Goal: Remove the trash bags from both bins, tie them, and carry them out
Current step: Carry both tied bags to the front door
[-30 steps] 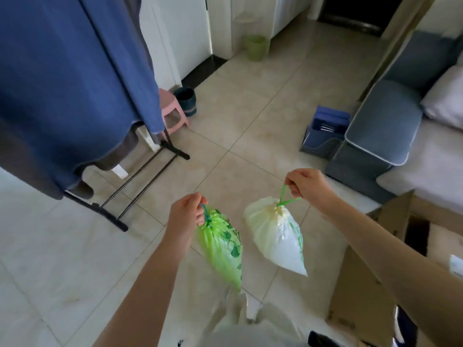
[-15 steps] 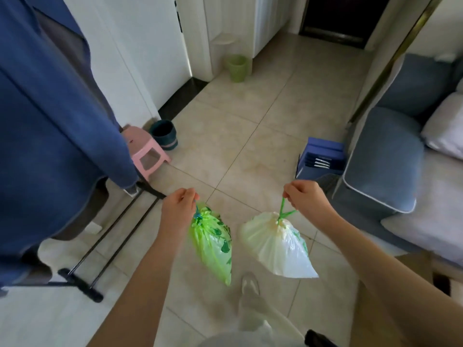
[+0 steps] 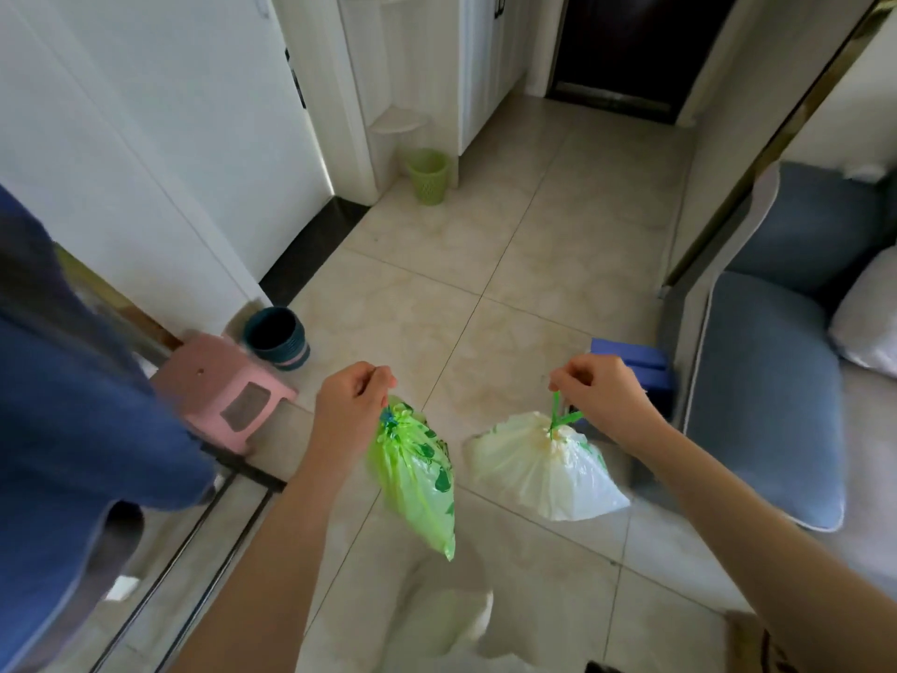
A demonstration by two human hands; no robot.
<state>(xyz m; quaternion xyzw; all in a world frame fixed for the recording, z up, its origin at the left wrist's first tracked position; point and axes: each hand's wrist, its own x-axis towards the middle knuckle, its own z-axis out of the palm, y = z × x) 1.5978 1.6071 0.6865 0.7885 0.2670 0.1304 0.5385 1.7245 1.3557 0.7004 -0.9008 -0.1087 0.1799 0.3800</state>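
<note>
Head view: left hand [image 3: 352,400] fist curled tight, gripping the tied neck of the green trash bag [image 3: 420,478]; bag hangs straight below the fist, off the floor, knot right at the fingers. Right hand [image 3: 599,391] pinches the green drawstring [image 3: 558,415] of the white trash bag [image 3: 543,471]; that bag dangles below and slightly left of the hand, cinched top just under the string. The two bags are apart, not touching. Green bin [image 3: 428,176] stands by the white cabinet ahead, dark blue bin [image 3: 276,338] just beside the pink stool [image 3: 225,391] on the left. Tiled floor [image 3: 485,264] under everything, blue sofa [image 3: 767,395] right.
</note>
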